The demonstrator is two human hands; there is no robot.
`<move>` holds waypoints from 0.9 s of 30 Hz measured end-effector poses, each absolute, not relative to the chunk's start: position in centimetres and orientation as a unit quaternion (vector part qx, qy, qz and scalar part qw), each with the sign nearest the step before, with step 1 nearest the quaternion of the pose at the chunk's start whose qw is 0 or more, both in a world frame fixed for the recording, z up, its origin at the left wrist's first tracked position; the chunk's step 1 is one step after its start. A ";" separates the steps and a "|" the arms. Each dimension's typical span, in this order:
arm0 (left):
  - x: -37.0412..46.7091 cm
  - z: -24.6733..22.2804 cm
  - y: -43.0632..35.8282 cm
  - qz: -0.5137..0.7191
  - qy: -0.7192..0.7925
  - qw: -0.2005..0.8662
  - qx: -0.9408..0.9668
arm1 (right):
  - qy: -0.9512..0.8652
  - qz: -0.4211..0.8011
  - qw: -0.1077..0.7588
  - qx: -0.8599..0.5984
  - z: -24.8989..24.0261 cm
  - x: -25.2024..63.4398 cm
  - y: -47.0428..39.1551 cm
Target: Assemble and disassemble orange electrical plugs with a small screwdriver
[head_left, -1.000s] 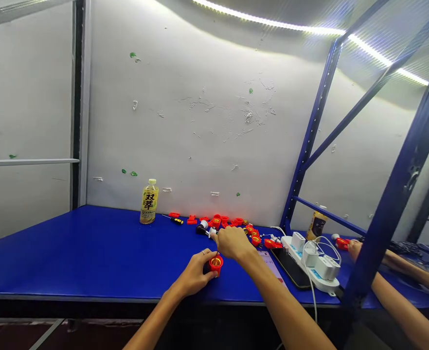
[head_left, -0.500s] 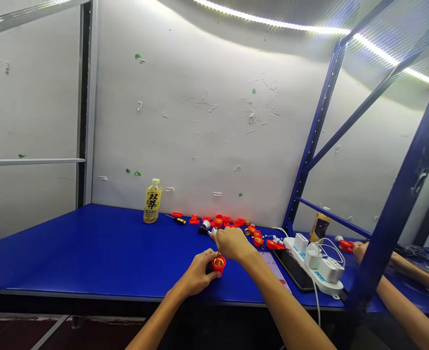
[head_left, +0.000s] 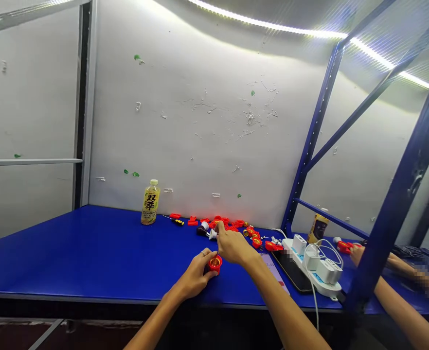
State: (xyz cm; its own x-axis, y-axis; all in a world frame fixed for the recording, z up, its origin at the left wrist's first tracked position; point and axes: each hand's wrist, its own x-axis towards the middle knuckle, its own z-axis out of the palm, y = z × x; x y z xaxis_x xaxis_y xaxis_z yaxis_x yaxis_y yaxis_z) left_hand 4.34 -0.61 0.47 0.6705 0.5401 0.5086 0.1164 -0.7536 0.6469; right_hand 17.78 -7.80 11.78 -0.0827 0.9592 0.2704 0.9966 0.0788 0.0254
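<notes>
Socket pinched in my left hand, tool gripped in my right hand, just keep 'em lined up tbh.

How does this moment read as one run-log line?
left hand: holds red socket | right hand: grips thin tool, shaft at socket | behind: red parts, bottle

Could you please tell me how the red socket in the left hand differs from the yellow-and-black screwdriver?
The red socket is cup-shaped; the screwdriver is long and thin. The left hand grips the socket, while the screwdriver lies free near the wall. Both are at the blue table.
</notes>
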 end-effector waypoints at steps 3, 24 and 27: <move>4.3 0.5 -0.5 0.356 0.179 0.300 0.867 | -0.761 -0.083 0.081 -0.638 12.2 17.9 -8.1; 4.5 -0.4 0.3 0.364 0.176 0.273 0.873 | -0.742 -0.100 0.058 -0.660 13.0 16.8 -7.9; 4.5 -0.3 0.2 0.363 0.171 0.277 0.873 | -0.736 -0.140 0.040 -0.661 12.9 16.5 -7.7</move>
